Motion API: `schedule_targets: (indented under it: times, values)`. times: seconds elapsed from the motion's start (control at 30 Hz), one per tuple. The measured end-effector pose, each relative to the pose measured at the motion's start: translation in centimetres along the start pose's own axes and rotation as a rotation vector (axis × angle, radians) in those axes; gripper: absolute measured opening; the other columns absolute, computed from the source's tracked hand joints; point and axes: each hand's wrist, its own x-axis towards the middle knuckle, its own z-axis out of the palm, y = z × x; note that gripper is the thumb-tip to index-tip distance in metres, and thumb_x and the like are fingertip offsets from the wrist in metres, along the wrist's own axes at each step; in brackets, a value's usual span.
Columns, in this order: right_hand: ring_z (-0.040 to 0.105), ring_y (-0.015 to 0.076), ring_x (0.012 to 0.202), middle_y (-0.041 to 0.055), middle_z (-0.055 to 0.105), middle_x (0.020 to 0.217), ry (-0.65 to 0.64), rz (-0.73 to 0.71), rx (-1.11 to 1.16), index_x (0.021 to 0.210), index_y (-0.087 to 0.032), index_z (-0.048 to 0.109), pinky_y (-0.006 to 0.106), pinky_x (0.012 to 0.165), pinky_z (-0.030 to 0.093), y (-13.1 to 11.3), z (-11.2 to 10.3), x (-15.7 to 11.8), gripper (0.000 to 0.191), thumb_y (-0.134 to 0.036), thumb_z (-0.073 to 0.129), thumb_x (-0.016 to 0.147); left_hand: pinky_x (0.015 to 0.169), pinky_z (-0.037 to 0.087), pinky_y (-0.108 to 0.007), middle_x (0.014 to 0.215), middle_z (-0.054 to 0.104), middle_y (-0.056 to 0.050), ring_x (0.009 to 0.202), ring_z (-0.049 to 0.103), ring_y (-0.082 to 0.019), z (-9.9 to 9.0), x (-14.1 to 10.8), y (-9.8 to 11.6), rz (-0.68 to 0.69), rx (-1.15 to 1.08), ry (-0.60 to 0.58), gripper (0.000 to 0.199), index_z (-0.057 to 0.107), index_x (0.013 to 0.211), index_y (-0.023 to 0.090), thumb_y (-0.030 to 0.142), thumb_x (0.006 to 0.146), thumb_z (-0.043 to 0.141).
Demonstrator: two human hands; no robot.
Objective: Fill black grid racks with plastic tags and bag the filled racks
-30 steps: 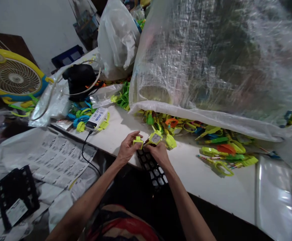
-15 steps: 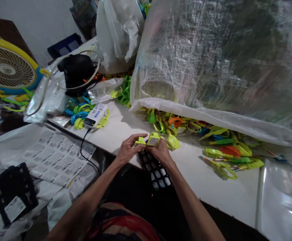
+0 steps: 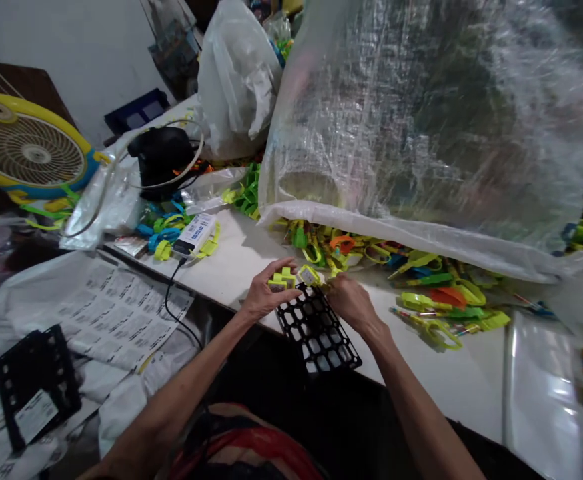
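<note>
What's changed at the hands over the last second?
The right hand has moved right, uncovering the black grid tray. The left hand still pinches small yellow-green pieces at the tray's far edge. The pile of coloured tags, sack and fan stayed put.

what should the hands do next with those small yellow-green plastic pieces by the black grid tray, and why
Probably seat the small yellow-green plastic pieces under the left hand into an open cell of the black plastic grid tray. They sit at its far edge, most cells look empty, and the right hand rests beside it.
</note>
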Motion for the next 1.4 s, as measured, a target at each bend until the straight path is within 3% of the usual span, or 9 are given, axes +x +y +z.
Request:
schedule_targets:
  times: [0.13,0.33,0.47,0.7,0.8,0.97,1.1,1.2,1.4]
  values:
    - [0.062,0.0204,0.079,0.0122,0.063,0.096,0.031,0.012,-0.043,0.084,-0.014,0.064,0.028,0.065,0.040,0.3,0.2,-0.2,0.019,-0.010,0.045,0.080,0.067,0.054,-0.021,0.089,0.068,-0.004,0.077,0.066,-0.013,0.3,0.2,0.0,-0.021,0.038,0.024,0.039,0.063,0.098,0.015,0.031,0.065,0.078]
    - [0.052,0.0147,0.056,-0.0004,0.058,0.060,-0.005,0.070,0.821,0.065,-0.017,0.057,0.024,0.052,0.038,-2.0,1.7,0.2,0.008,-0.023,0.053,0.062,0.062,0.053,-0.019,0.084,0.067,-0.003,0.071,0.065,-0.011,0.5,0.1,-0.4,-0.008,0.059,0.047,0.035,0.062,0.094,0.014,0.029,0.065,0.076]
    - [0.049,0.0132,0.053,-0.0016,0.055,0.055,-0.068,0.064,1.061,0.056,-0.017,0.055,0.024,0.051,0.040,-2.5,2.3,1.7,0.008,-0.025,0.056,0.054,0.066,0.053,-0.020,0.088,0.068,-0.004,0.075,0.065,-0.013,0.3,-0.1,-0.4,0.015,0.121,0.023,0.033,0.063,0.096,0.015,0.028,0.068,0.075]
    - [0.053,0.0159,0.062,0.0044,0.064,0.071,0.063,-0.136,0.745,0.068,-0.015,0.061,0.026,0.059,0.041,-3.4,2.8,1.4,0.013,-0.024,0.054,0.062,0.091,0.052,-0.032,0.121,0.062,-0.011,0.111,0.059,-0.022,0.2,0.2,0.0,0.143,0.237,-0.026,0.042,0.062,0.110,0.018,0.032,0.072,0.073]
    - [0.055,0.0171,0.064,0.0061,0.065,0.073,0.047,-0.207,0.525,0.073,-0.015,0.063,0.026,0.059,0.040,-3.8,2.1,0.9,0.014,-0.023,0.053,0.068,0.086,0.054,-0.029,0.112,0.067,-0.008,0.100,0.064,-0.020,0.2,0.2,0.0,0.098,0.278,-0.034,0.045,0.063,0.113,0.018,0.030,0.071,0.073]
    - [0.063,0.0213,0.081,0.0124,0.067,0.095,0.044,-0.026,0.113,0.090,-0.014,0.068,0.027,0.069,0.043,-2.3,-0.8,2.1,0.023,-0.013,0.050,0.076,0.070,0.057,-0.025,0.101,0.071,-0.006,0.080,0.068,-0.016,-0.3,-0.6,0.4,0.033,0.287,0.086,0.039,0.065,0.107,0.016,0.031,0.071,0.071]
    - [0.063,0.0237,0.092,0.0177,0.058,0.117,0.080,0.095,-0.231,0.108,-0.015,0.063,0.032,0.075,0.044,-1.7,-1.2,3.1,0.038,-0.005,0.036,0.083,0.085,0.055,-0.033,0.109,0.069,-0.009,0.098,0.066,-0.022,-0.9,-0.4,1.8,0.150,0.384,0.064,0.037,0.067,0.105,0.016,0.034,0.073,0.069]
    - [0.063,0.0227,0.090,0.0177,0.057,0.118,0.084,0.090,-0.283,0.113,-0.015,0.057,0.032,0.073,0.044,-1.6,-0.6,2.9,0.040,-0.004,0.028,0.086,0.099,0.048,-0.039,0.122,0.063,-0.010,0.113,0.059,-0.024,-0.8,0.5,2.4,0.321,0.483,0.008,0.044,0.065,0.113,0.018,0.034,0.073,0.070]
    - [0.062,0.0217,0.088,0.0121,0.063,0.105,0.239,0.112,-0.017,0.109,-0.017,0.056,0.032,0.076,0.044,0.4,-1.5,1.0,0.037,-0.003,0.038,0.079,0.080,0.056,-0.031,0.097,0.072,-0.007,0.089,0.067,-0.019,0.1,0.9,1.2,0.391,0.535,-0.076,0.026,0.070,0.101,0.020,0.032,0.079,0.066]
